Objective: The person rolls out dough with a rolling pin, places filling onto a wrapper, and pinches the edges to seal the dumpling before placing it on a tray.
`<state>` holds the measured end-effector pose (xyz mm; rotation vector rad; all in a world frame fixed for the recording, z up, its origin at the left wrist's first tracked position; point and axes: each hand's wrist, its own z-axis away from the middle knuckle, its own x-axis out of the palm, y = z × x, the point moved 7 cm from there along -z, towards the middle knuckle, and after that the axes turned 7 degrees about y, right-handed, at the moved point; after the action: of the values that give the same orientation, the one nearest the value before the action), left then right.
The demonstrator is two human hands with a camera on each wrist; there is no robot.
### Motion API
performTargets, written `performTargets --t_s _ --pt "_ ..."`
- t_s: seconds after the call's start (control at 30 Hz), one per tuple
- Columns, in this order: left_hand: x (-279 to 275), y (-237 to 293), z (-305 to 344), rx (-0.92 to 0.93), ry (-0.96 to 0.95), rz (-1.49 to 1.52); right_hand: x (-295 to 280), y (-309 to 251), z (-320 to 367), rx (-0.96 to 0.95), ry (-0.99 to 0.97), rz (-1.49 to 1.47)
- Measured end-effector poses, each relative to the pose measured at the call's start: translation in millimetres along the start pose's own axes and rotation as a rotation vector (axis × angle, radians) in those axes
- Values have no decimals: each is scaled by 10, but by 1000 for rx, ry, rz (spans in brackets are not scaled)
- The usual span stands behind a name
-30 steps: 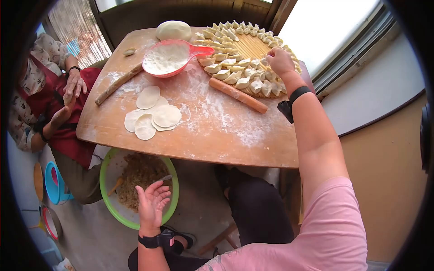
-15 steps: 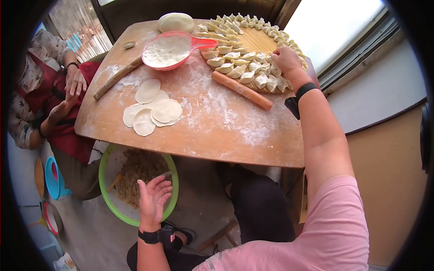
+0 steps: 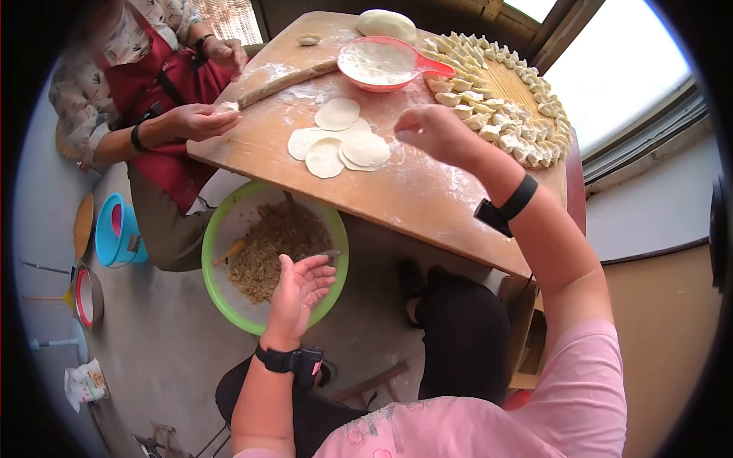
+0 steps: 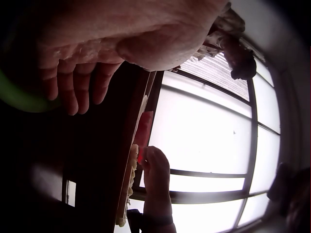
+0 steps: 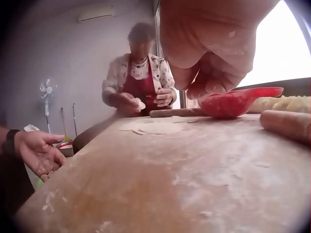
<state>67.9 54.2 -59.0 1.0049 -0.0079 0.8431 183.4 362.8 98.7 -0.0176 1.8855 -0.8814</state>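
Over the floury table (image 3: 450,195), my right hand (image 3: 439,137) hangs in the air just right of a small pile of round dumpling wrappers (image 3: 324,156). Its fingers are loosely curled, and nothing shows between them in the right wrist view. Palm up, my left hand (image 3: 301,298) hovers over the green-rimmed bowl (image 3: 216,284) of filling (image 3: 263,263), fingers relaxed and bare. Rows of folded dumplings (image 3: 527,126) cover much of a round woven tray (image 3: 515,85) beyond my right hand. A spoon handle (image 3: 330,253) pokes out beside my left fingertips.
A red scoop (image 3: 439,67) of flour, a wooden rod (image 3: 282,84) and a dough ball (image 3: 386,26) lie toward the back. The right wrist view shows a rolling pin (image 5: 286,127). Across the corner, an aproned person (image 3: 164,69) holds a small piece of dough (image 3: 227,108).
My right hand has left the dumpling tray and come left toward the wrappers. My head view has swung left. The other person's hands have parted, one now over the table edge with dough.
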Motion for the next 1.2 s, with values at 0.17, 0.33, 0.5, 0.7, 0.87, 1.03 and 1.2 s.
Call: performTargets --t_s 0.17,0.33,0.5,0.7,0.87,1.03,1.2 --pt "-98 57 116 47 -29 9 691 -371 -52 -188 -3 332" --pt "-313 103 201 78 -37 31 865 -456 -48 -401 0 659" --pt "-365 117 272 83 -39 72 735 -275 -106 -120 77 363" --pt "-421 142 279 138 -55 298 701 -305 -11 317 226 -379" --pt "-517 230 245 180 12 657 1395 -1682 472 -20 -77 -259" --pt "-961 132 136 298 215 793 2165 -1468 655 -253 -158 157" --pt "-1208 174 242 333 308 700 2810 -933 856 -415 -345 630"
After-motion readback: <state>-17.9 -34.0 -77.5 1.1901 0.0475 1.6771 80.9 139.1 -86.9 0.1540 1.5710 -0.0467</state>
